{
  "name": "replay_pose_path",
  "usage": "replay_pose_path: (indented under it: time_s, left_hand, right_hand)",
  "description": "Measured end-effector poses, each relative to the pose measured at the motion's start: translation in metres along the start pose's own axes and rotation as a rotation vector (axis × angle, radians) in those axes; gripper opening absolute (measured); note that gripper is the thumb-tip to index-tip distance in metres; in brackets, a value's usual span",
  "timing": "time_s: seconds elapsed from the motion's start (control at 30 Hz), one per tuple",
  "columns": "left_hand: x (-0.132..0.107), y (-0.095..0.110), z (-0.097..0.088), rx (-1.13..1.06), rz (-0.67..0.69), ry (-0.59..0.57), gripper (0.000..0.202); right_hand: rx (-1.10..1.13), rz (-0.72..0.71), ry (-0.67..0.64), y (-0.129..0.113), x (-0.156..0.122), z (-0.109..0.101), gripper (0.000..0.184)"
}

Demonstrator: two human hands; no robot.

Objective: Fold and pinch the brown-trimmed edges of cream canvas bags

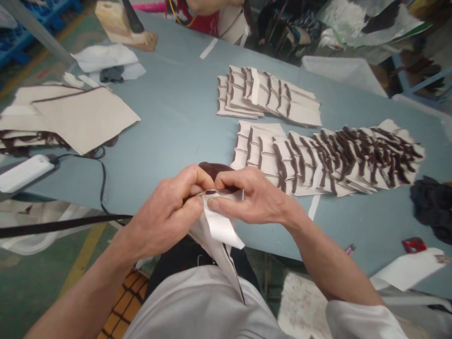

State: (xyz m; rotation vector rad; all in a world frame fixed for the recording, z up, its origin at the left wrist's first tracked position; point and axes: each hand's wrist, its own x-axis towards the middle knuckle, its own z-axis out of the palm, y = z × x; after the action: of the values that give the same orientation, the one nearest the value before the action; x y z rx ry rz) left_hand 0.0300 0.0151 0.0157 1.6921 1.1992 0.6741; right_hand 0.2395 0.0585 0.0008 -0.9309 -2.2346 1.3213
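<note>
Your pale smock (208,306) fills the bottom of the view, and just above it a white cloth strip (221,223) hangs from between your hands, out past the near edge of the worktop. Your left hand (165,212) is closed in a tight pinch on the top of the strip, and your right hand (252,195) grips it too, thumb pressed flat on the white, fingers curled behind. A dark brown trim (212,170) lies along that top edge and bulges up behind your fingers. Keep the two pinches close together and the cloth taut, so the trim sits evenly without twisting. A black strap (60,226) runs out from your left hand towards the left. Beyond your hands, on the blue-grey worktop (176,84), lie two rows of overlapped white pieces (318,160) with brown edges, and further left are beige cloth panels (84,117) and a white power block (24,173).
</note>
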Motion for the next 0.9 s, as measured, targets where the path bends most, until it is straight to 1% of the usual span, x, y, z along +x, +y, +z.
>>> replay_pose_path:
  time_s: [0.1,0.2,0.33,0.4,0.43,0.5,0.6,0.63,0.67,0.73,0.77,0.83,0.9]
  left_hand:
    - [-0.004,-0.002,0.002,-0.025,0.036,0.026,0.013]
    - [-0.011,-0.008,0.006,-0.024,0.094,0.093,0.014]
    - [-0.021,-0.025,0.015,0.062,0.234,0.249,0.020]
    - [-0.024,-0.035,0.019,0.080,0.340,0.293,0.024]
    - [-0.024,-0.039,0.019,0.068,0.398,0.290,0.025]
    - [-0.023,-0.047,0.020,0.026,0.488,0.215,0.025]
    - [-0.021,-0.054,0.020,-0.052,0.553,0.118,0.022]
    - [-0.020,-0.056,0.020,-0.074,0.577,0.120,0.021]
    - [-0.019,-0.058,0.021,-0.097,0.611,0.146,0.020]
    - [-0.019,-0.062,0.025,-0.128,0.664,0.206,0.020]
    - [-0.018,-0.064,0.027,-0.133,0.669,0.234,0.021]
    - [-0.018,-0.067,0.032,-0.141,0.635,0.294,0.022]
    - [-0.018,-0.068,0.037,-0.150,0.581,0.335,0.021]
  right_hand:
    - [0.153,0.050,-0.069,-0.001,0.002,0.001,0.035]
    - [0.301,0.091,-0.074,-0.004,0.004,0.006,0.037]
    - [0.528,0.168,-0.072,-0.005,0.004,0.017,0.040]
    - [0.632,0.198,-0.080,-0.004,0.002,0.023,0.043]
    - [0.688,0.207,-0.088,-0.003,0.001,0.026,0.045]
    - [0.804,0.227,-0.114,-0.002,-0.004,0.031,0.046]
    - [0.960,0.268,-0.143,-0.002,-0.011,0.040,0.047]
    - [1.006,0.283,-0.136,-0.002,-0.013,0.044,0.049]
    - [1.048,0.296,-0.119,-0.003,-0.015,0.048,0.052]
    - [1.119,0.318,-0.051,-0.005,-0.015,0.059,0.058]
    - [1.144,0.331,-0.007,-0.005,-0.015,0.065,0.059]
    - [1.177,0.343,0.086,-0.006,-0.013,0.076,0.060]
    - [1.181,0.327,0.163,-0.006,-0.011,0.081,0.058]
